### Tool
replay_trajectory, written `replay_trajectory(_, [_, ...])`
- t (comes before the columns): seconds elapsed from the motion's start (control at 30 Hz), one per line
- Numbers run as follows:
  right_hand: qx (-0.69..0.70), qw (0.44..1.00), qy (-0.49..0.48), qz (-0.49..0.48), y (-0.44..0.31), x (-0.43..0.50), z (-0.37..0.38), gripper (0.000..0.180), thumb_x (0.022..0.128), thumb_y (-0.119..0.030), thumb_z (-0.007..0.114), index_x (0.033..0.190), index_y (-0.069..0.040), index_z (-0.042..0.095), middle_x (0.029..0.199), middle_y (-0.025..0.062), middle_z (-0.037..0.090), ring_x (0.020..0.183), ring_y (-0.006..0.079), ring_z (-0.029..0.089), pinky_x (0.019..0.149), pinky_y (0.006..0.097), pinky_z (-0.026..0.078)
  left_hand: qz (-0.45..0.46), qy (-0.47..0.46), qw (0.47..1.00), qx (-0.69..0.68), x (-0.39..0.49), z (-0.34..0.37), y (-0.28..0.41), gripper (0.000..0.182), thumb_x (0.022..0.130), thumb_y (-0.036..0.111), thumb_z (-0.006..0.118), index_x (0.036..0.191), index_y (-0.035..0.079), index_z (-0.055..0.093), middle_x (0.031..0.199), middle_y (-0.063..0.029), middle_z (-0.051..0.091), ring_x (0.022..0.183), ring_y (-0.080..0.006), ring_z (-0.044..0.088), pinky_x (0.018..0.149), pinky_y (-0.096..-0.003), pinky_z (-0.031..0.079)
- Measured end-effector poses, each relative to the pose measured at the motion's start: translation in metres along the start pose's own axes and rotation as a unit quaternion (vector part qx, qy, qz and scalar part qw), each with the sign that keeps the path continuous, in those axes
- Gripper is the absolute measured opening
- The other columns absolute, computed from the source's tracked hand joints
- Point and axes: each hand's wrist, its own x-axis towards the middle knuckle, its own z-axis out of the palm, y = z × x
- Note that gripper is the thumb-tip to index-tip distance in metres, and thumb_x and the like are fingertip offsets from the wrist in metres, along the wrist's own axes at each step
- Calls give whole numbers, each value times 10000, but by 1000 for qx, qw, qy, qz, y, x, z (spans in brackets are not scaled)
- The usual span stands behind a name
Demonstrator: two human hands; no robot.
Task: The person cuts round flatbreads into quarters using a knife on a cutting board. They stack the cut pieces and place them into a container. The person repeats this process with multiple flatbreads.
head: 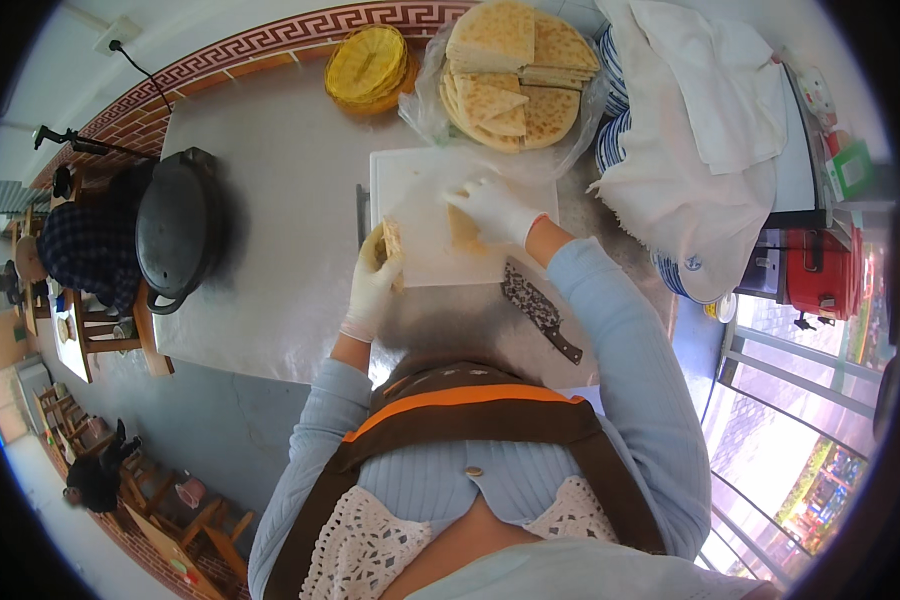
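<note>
My left hand (373, 283), in a white glove, grips a piece of flatbread (393, 244) held on edge at the left side of a white cutting board (420, 270). My right hand (495, 210), gloved too, is over the board at a wedge of flatbread (463, 231); whether its fingers grip the wedge is hard to see. Just off the board's front right corner lies a knife (532, 300) with a speckled blade and dark handle. Beyond the board, a stack of cut flatbreads (551, 112) rests on clear plastic.
Yellow woven baskets (367, 64) stand at the back of the metal table (277, 225). A black lidded pan (180, 225) sits at the left. At the right, white cloth (690, 135) covers stacked blue-striped bowls (616, 139). Another person (94, 247) is beyond the table's left edge.
</note>
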Motion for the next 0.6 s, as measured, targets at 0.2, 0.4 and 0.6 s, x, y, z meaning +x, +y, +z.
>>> replay_trajectory(0.2, [416, 884, 213, 20, -34, -51, 5, 512, 991, -155, 646, 1478, -25, 554, 1407, 190, 611, 1273, 303, 623, 1074, 391, 524, 32, -27, 999, 18, 6, 41, 5, 708, 965, 160, 722, 1581, -18, 421, 1393, -105, 613, 1200, -162, 620, 974, -292, 528])
replay_trajectory(0.4, [797, 553, 242, 23, -76, -69, 46, 547, 1072, -190, 509, 1570, 17, 418, 1487, 126, 558, 1388, 240, 528, 1182, 397, 407, 74, -111, 988, 83, 16, 101, 12, 808, 930, 189, 779, 1581, -79, 382, 1408, -158, 611, 1239, -215, 622, 1030, -336, 520])
replay_trajectory(0.6, [868, 462, 184, 15, -76, -75, 72, 471, 1105, -262, 466, 1498, -3, 482, 1407, 94, 593, 1326, 220, 552, 1121, 371, 446, 81, -69, 986, 127, 17, 121, 18, 834, 919, 226, 790, 1550, -134, 380, 1361, -220, 624, 1215, -240, 635, 1002, -358, 536])
